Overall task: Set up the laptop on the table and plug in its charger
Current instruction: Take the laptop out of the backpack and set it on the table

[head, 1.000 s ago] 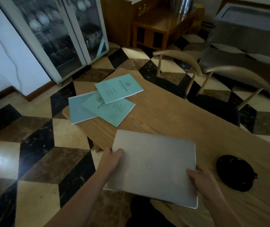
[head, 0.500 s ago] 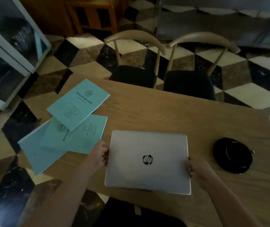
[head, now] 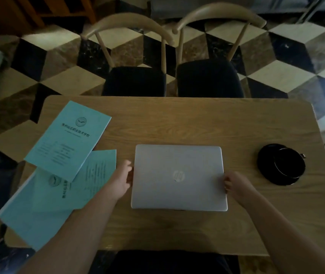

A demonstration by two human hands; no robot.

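Moved: laptop (head: 178,177) now farther onto table (head: 177,123), squared to the near edge
Laptop: silver, lid closed, logo up; flat, table centre
Hands: left hand (head: 121,179) and right hand (head: 236,185) grip its side edges
Count: three teal booklets (head: 67,139); two chairs (head: 136,80)
Nearby: black coiled charger (head: 281,164) at right, apart from laptop

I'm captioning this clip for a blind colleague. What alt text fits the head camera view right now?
A closed silver laptop lies flat on a wooden table, the left hand and right hand at its side edges. Teal booklets lie to its left, a coiled black charger to its right, two chairs beyond.
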